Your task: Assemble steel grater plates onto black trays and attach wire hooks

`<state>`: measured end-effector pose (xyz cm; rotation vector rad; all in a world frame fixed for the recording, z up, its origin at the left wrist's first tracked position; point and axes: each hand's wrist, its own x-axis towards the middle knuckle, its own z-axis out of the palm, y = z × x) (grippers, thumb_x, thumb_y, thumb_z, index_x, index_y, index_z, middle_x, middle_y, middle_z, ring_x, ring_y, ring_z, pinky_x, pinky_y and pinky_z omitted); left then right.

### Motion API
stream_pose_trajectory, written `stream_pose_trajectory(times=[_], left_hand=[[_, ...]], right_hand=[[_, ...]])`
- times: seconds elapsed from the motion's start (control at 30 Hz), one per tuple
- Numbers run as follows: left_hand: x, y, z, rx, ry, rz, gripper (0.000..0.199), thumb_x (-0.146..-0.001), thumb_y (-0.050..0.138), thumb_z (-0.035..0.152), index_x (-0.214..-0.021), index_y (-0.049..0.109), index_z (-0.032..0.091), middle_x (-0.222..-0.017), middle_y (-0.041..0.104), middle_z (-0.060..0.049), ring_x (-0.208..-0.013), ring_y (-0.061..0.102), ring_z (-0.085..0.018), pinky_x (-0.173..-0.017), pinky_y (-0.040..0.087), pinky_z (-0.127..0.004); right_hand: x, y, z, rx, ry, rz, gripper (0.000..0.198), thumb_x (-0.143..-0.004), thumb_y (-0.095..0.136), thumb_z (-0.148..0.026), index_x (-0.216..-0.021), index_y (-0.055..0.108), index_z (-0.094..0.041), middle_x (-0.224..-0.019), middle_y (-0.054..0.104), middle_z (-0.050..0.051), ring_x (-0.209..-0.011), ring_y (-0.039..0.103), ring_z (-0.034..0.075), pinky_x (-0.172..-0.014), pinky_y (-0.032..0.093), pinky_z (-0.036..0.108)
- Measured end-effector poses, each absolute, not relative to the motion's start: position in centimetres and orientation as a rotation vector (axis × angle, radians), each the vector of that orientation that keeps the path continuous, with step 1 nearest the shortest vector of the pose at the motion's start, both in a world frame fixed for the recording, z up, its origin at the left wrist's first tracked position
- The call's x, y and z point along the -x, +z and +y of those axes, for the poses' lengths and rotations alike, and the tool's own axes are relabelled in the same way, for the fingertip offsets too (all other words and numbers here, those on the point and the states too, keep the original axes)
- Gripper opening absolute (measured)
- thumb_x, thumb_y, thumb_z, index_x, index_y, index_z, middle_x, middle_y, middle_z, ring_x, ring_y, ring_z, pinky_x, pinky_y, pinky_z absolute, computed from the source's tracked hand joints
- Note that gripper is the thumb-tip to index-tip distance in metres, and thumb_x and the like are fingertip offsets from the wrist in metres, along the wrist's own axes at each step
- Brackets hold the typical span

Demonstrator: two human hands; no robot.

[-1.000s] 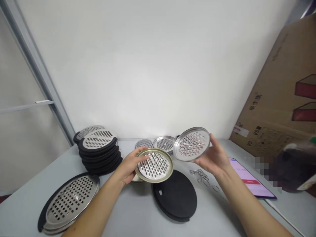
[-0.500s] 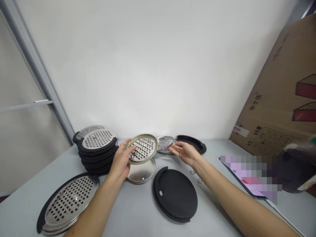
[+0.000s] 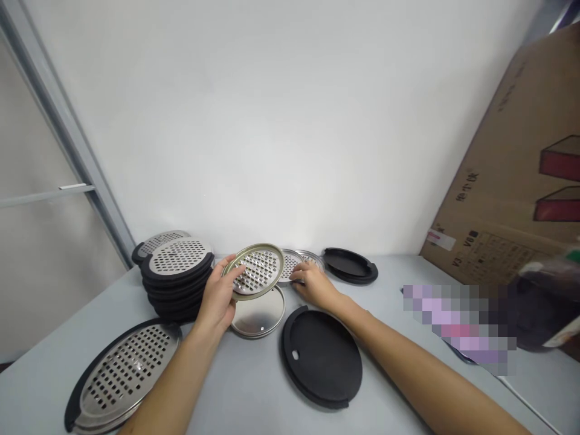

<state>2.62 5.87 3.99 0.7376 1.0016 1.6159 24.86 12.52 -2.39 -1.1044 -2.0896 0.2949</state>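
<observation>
My left hand grips a round metal grater disc with an olive-gold rim, thumb on top, raised above the table. Under it lies a plain shiny metal disc. My right hand is at the back, fingers curled in a pinch at the right edge of a silver perforated grater disc; its fingertips are partly hidden. Behind that hand another silver grater disc shows in part. Nearer to me lies a round black tray-like holder with a raised rim and a small slot.
At left stands a stack of black holders with grater discs. More grater discs in a black holder lie front left. Black holders sit at the back. A blurred-out device, cable, dark container and cardboard box are at right.
My right hand has moved left and its fingers have curled in at the silver grater discs, which now lie apart. My left hand, still with its disc, has shifted slightly left.
</observation>
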Motion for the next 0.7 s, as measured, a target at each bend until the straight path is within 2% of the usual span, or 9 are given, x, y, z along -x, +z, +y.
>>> stream_pose_trajectory(times=[0.13,0.3,0.4,0.6,0.7], left_hand=[[-2.7,4.1,5.8,-0.734,1.608,0.997,0.043,-0.074,0.068,0.007,-0.114,0.058,0.017,-0.087,0.070,-0.006,-0.070,0.068,-0.016,-0.064,0.055,-0.024],[-2.5,3.9,6.0,-0.753,1.613,1.009,0.043,-0.074,0.069,0.008,-0.115,0.059,0.018,-0.087,0.070,-0.006,-0.070,0.068,-0.016,-0.062,0.055,-0.023],[-2.5,3.8,6.0,-0.759,1.618,1.004,0.044,-0.074,0.068,0.009,-0.116,0.058,0.018,-0.086,0.070,-0.006,-0.070,0.068,-0.016,-0.062,0.055,-0.024],[-2.3,3.7,6.1,-0.775,1.613,1.020,0.042,-0.074,0.068,0.008,-0.114,0.058,0.018,-0.084,0.069,-0.006,-0.071,0.068,-0.017,-0.064,0.055,-0.026],[-2.2,3.6,6.1,-0.828,1.573,1.036,0.043,-0.072,0.070,0.010,-0.113,0.059,0.018,-0.087,0.069,-0.006,-0.074,0.067,-0.016,-0.067,0.054,-0.025]], right_hand=[[-25.3,-2.9,12.8,1.107,0.112,-2.160,0.021,-0.089,0.051,-0.014,-0.084,0.071,-0.019,-0.092,0.067,0.009,-0.091,0.060,0.022,-0.083,0.045,0.034],[-27.6,-2.8,13.1,1.167,-0.039,-2.119,0.025,-0.094,0.046,-0.020,-0.096,0.071,-0.018,-0.103,0.068,0.011,-0.094,0.061,0.022,-0.084,0.046,0.032],[-28.5,-2.5,12.6,1.209,-0.077,-2.130,0.026,-0.094,0.045,-0.020,-0.096,0.071,-0.018,-0.101,0.069,0.011,-0.091,0.062,0.022,-0.082,0.046,0.031],[-28.3,-2.1,11.4,1.340,-0.097,-2.240,0.025,-0.082,0.051,-0.008,-0.067,0.069,-0.016,-0.075,0.068,0.009,-0.073,0.062,0.020,-0.069,0.044,0.027],[-28.3,-1.8,11.2,1.408,-0.092,-2.239,0.023,-0.078,0.052,-0.006,-0.067,0.069,-0.016,-0.075,0.068,0.009,-0.069,0.062,0.020,-0.065,0.043,0.026]])
